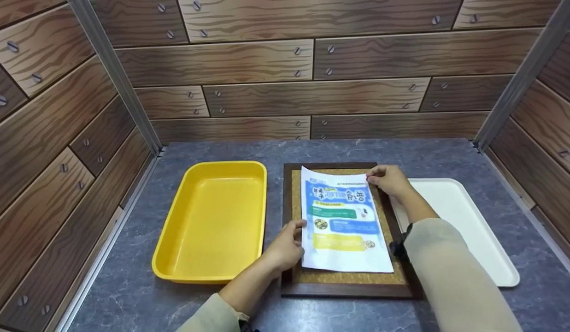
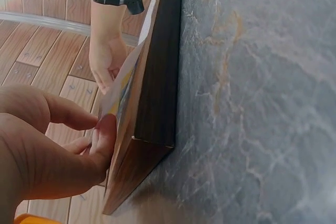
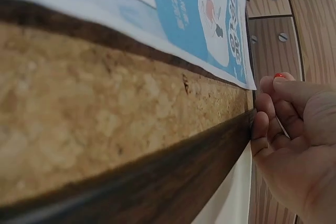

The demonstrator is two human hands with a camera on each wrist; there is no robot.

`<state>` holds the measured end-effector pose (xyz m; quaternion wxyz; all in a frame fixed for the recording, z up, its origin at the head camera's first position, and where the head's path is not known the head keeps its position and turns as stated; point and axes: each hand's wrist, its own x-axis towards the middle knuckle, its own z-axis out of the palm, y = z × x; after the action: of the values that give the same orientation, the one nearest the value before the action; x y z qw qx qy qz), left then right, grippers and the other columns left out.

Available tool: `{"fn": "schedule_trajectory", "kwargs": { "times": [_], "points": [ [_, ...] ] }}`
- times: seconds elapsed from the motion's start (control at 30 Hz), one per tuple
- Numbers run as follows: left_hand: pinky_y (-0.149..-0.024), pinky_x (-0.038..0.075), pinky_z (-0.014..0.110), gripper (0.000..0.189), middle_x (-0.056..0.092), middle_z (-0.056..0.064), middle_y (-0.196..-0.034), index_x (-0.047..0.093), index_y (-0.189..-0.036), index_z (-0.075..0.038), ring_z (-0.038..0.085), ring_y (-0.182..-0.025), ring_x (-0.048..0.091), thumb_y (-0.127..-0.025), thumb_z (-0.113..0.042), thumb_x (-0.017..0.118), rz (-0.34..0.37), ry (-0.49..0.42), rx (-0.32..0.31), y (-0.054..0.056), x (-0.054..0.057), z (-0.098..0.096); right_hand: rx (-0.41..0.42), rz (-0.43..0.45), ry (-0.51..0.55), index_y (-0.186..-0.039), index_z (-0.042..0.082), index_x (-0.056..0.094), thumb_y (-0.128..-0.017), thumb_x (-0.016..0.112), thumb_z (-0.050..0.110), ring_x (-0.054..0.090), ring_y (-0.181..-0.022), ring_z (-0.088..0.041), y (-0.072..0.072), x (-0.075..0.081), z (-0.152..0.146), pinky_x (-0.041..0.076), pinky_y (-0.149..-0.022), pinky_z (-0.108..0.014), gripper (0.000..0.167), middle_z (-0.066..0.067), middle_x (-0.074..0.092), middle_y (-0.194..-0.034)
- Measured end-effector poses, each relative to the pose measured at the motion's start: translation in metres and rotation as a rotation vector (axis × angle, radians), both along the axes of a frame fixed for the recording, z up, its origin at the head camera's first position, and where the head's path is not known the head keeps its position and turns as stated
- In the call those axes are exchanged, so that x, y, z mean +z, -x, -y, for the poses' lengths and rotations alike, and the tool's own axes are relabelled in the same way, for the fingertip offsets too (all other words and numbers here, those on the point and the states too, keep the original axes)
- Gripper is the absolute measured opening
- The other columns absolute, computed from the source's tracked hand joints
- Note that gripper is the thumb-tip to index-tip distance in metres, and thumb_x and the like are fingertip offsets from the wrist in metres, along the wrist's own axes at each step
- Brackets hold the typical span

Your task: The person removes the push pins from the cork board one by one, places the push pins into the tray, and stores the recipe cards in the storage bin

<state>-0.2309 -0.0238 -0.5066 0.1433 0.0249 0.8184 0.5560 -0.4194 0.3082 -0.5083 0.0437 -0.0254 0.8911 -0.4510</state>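
A printed paper sheet (image 1: 344,216) in blue, green and yellow lies over a cork board (image 1: 349,277) with a dark wooden frame (image 1: 349,290). My left hand (image 1: 285,246) pinches the sheet's left edge between thumb and fingers. In the left wrist view, the sheet (image 2: 113,98) stands slightly off the board there. My right hand (image 1: 390,180) is at the sheet's top right corner, its fingers beside the frame. Between its thumb and forefinger is a small red pushpin (image 3: 280,75); its point is hidden.
A deep yellow tray (image 1: 211,276) stands left of the board. To the right, a white tray (image 1: 455,207) lies partly behind my right forearm. Wood-patterned walls (image 1: 285,60) enclose the grey marbled table (image 1: 123,295) at the back and sides.
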Motion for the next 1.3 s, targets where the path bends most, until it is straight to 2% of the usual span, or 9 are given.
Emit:
{"fn": "schedule_trajectory", "kwargs": {
  "times": [0.3, 0.37, 0.47, 0.57, 0.67, 0.83, 0.97, 1.17, 1.3],
  "points": [
    [-0.067, 0.051, 0.025, 0.075, 0.051, 0.027, -0.161, 0.044, -0.162, -0.006, 0.023, -0.111, 0.068, -0.09, 0.017, 0.05, 0.071, -0.092, -0.016, 0.001, 0.005, 0.002, -0.005, 0.012, 0.065, -0.131, -0.002, 0.072, -0.108, 0.066, 0.013, 0.066, -0.096, -0.019, -0.01, 0.008, 0.0, 0.057, -0.083, -0.03, 0.028, -0.014, 0.075, -0.118],
    [-0.061, 0.046, 0.022, 0.075, 0.051, 0.026, -0.161, 0.044, -0.162, -0.007, 0.018, -0.094, 0.067, -0.091, 0.016, 0.05, 0.07, -0.088, -0.021, 0.001, 0.006, 0.002, -0.009, 0.016, 0.072, -0.131, -0.002, 0.072, -0.107, 0.067, 0.014, 0.066, -0.097, -0.017, -0.012, 0.01, 0.0, 0.058, -0.085, -0.029, 0.029, -0.016, 0.076, -0.122],
    [-0.053, 0.037, 0.019, 0.075, 0.055, 0.026, -0.155, 0.045, -0.162, -0.009, 0.009, -0.066, 0.052, -0.092, 0.016, 0.049, 0.056, -0.058, -0.025, 0.0, 0.009, 0.003, -0.011, 0.016, 0.066, -0.132, -0.002, 0.073, -0.107, 0.068, 0.014, 0.066, -0.098, -0.012, -0.015, 0.012, -0.001, 0.058, -0.089, -0.029, 0.031, -0.019, 0.075, -0.129],
    [-0.049, 0.032, 0.019, 0.075, 0.062, 0.025, -0.143, 0.046, -0.162, -0.01, 0.007, -0.053, 0.037, -0.091, 0.016, 0.049, 0.037, -0.03, -0.029, -0.001, 0.013, 0.004, -0.001, 0.006, 0.048, -0.134, -0.002, 0.072, -0.106, 0.069, 0.014, 0.065, -0.1, -0.007, -0.017, 0.013, -0.001, 0.058, -0.093, -0.028, 0.033, -0.021, 0.074, -0.135],
    [-0.049, 0.031, 0.02, 0.074, 0.066, 0.024, -0.132, 0.046, -0.161, -0.009, 0.007, -0.052, 0.035, -0.091, 0.016, 0.049, 0.021, -0.017, -0.036, -0.001, 0.016, 0.005, 0.006, -0.01, 0.042, -0.134, -0.003, 0.072, -0.105, 0.07, 0.012, 0.065, -0.102, -0.007, -0.02, 0.014, -0.002, 0.057, -0.092, -0.025, 0.033, -0.023, 0.073, -0.137],
    [-0.051, 0.032, 0.02, 0.072, 0.067, 0.025, -0.13, 0.044, -0.162, -0.007, 0.008, -0.054, 0.037, -0.094, 0.016, 0.047, 0.023, -0.033, -0.05, 0.0, 0.021, 0.008, 0.006, -0.032, 0.043, -0.132, -0.003, 0.073, -0.105, 0.07, 0.013, 0.065, -0.102, -0.005, -0.024, 0.015, -0.004, 0.053, -0.085, -0.015, 0.032, -0.022, 0.074, -0.135],
    [-0.052, 0.033, 0.02, 0.071, 0.065, 0.029, -0.127, 0.044, -0.162, -0.007, 0.007, -0.055, 0.037, -0.094, 0.016, 0.048, 0.011, -0.048, -0.07, 0.0, 0.025, 0.013, 0.006, -0.038, 0.039, -0.133, -0.002, 0.073, -0.105, 0.07, 0.014, 0.065, -0.103, -0.005, -0.026, 0.015, -0.007, 0.055, -0.088, -0.018, 0.032, -0.021, 0.074, -0.135],
    [-0.053, 0.034, 0.019, 0.069, 0.056, 0.025, -0.149, 0.047, -0.16, -0.009, 0.007, -0.057, 0.038, -0.095, 0.014, 0.051, 0.004, -0.054, -0.071, 0.0, 0.03, 0.021, 0.004, -0.035, 0.028, -0.134, 0.0, 0.073, -0.106, 0.07, 0.018, 0.066, -0.122, -0.025, -0.03, 0.017, -0.011, 0.055, -0.093, -0.023, 0.033, -0.02, 0.073, -0.14],
    [-0.056, 0.036, 0.019, 0.07, 0.05, 0.022, -0.157, 0.046, -0.161, -0.01, 0.009, -0.063, 0.042, -0.095, 0.014, 0.052, 0.015, -0.067, -0.081, -0.002, 0.033, 0.024, 0.006, -0.045, 0.012, -0.134, 0.001, 0.074, -0.106, 0.07, 0.02, 0.067, -0.122, -0.025, -0.033, 0.017, -0.015, 0.053, -0.091, -0.021, 0.033, -0.019, 0.074, -0.138]
  ]
}}
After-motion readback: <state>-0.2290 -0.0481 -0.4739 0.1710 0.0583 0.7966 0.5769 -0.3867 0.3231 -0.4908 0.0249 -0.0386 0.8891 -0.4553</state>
